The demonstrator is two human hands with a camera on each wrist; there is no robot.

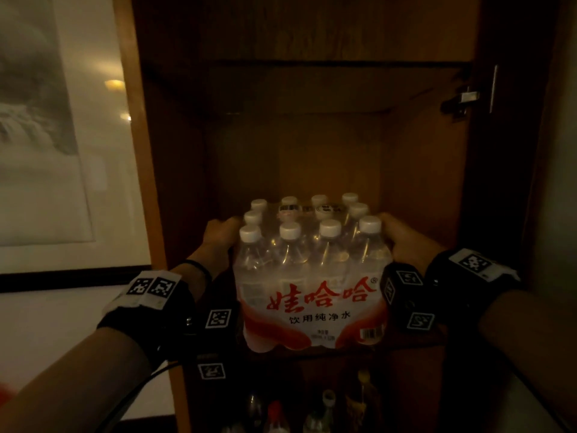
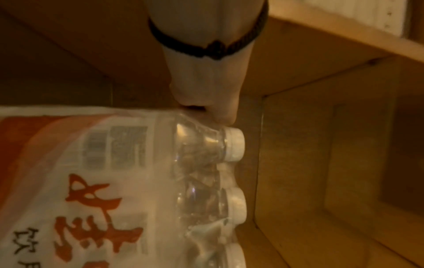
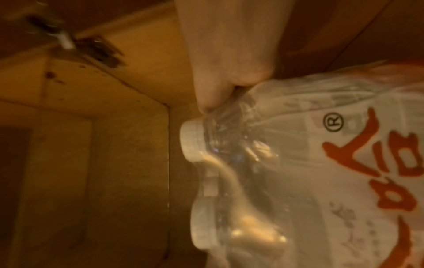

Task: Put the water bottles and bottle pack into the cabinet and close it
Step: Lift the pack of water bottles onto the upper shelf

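A shrink-wrapped bottle pack (image 1: 309,285) with white caps and red lettering sits at the front of the wooden cabinet (image 1: 299,151) shelf. My left hand (image 1: 220,234) grips its upper left side and my right hand (image 1: 402,237) grips its upper right side. In the left wrist view the left hand (image 2: 206,107) pinches the wrap of the pack (image 2: 119,181) by a bottle shoulder. In the right wrist view the right hand (image 3: 220,92) curls into the wrap of the pack (image 3: 309,172) near a cap. Most fingers are hidden behind the pack.
The cabinet door (image 1: 530,151) stands open at the right, with a metal hinge (image 1: 459,101) on the frame. Several loose bottles (image 1: 296,410) stand on the lower shelf. A framed picture (image 1: 46,135) hangs on the wall at the left. Behind the pack the shelf is bare wood.
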